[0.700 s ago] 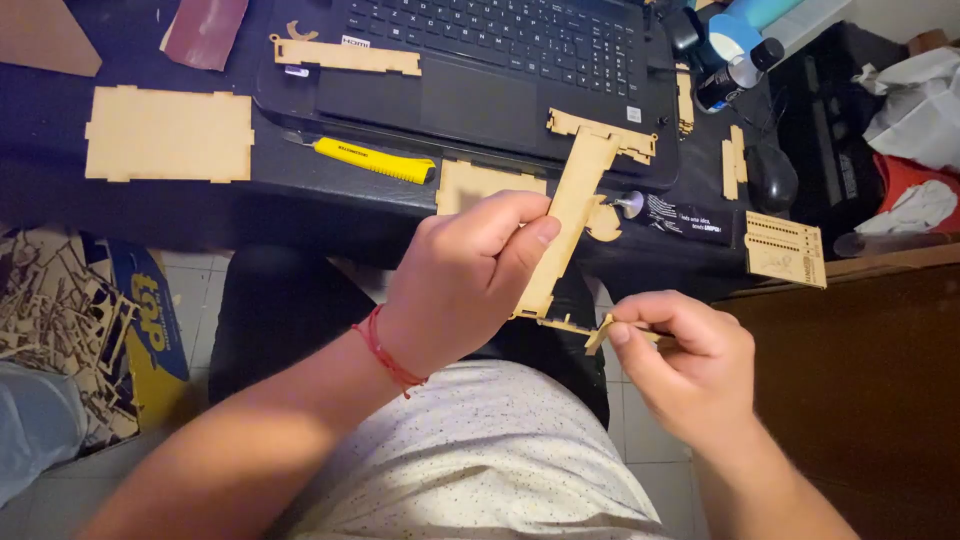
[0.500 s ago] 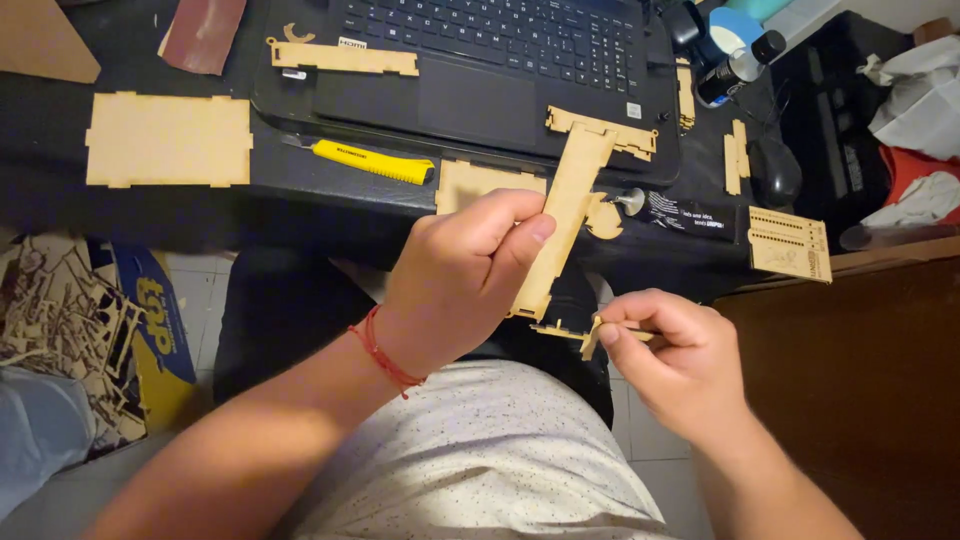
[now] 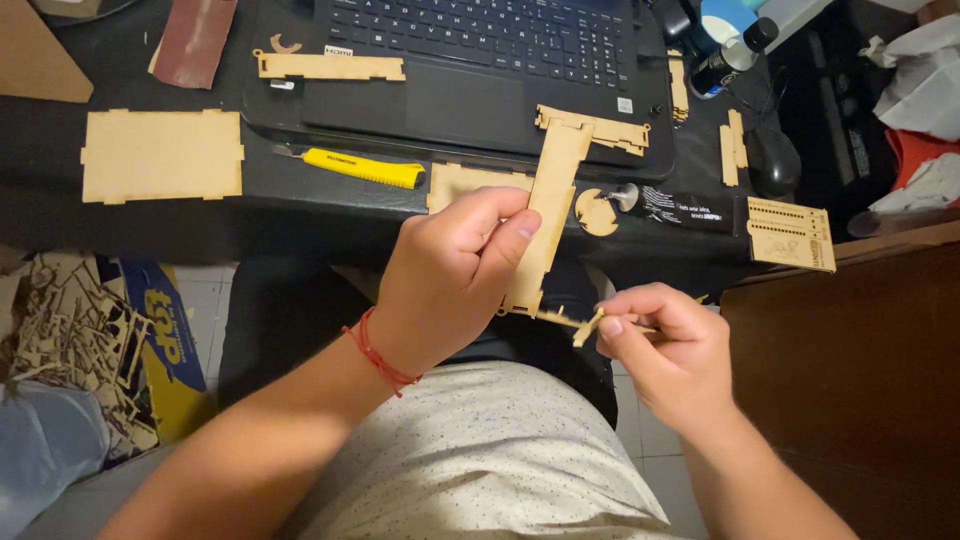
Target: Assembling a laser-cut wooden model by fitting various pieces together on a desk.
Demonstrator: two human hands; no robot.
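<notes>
My left hand, with a red string on its wrist, grips a long T-shaped laser-cut wooden piece and holds it upright over my lap, below the edge of the black desk. My right hand pinches a small thin wooden part between thumb and fingers. That small part touches the bottom end of the T-shaped piece.
On the desk lie a black laptop, a yellow utility knife, a rectangular wooden panel, a wooden strip, a small wooden disc, a black glue tube and a perforated wooden plate. Wood offcuts lie lower left.
My right hand has brought the small part slightly left and up against the bottom of the T-shaped piece. The left hand keeps its grip.
</notes>
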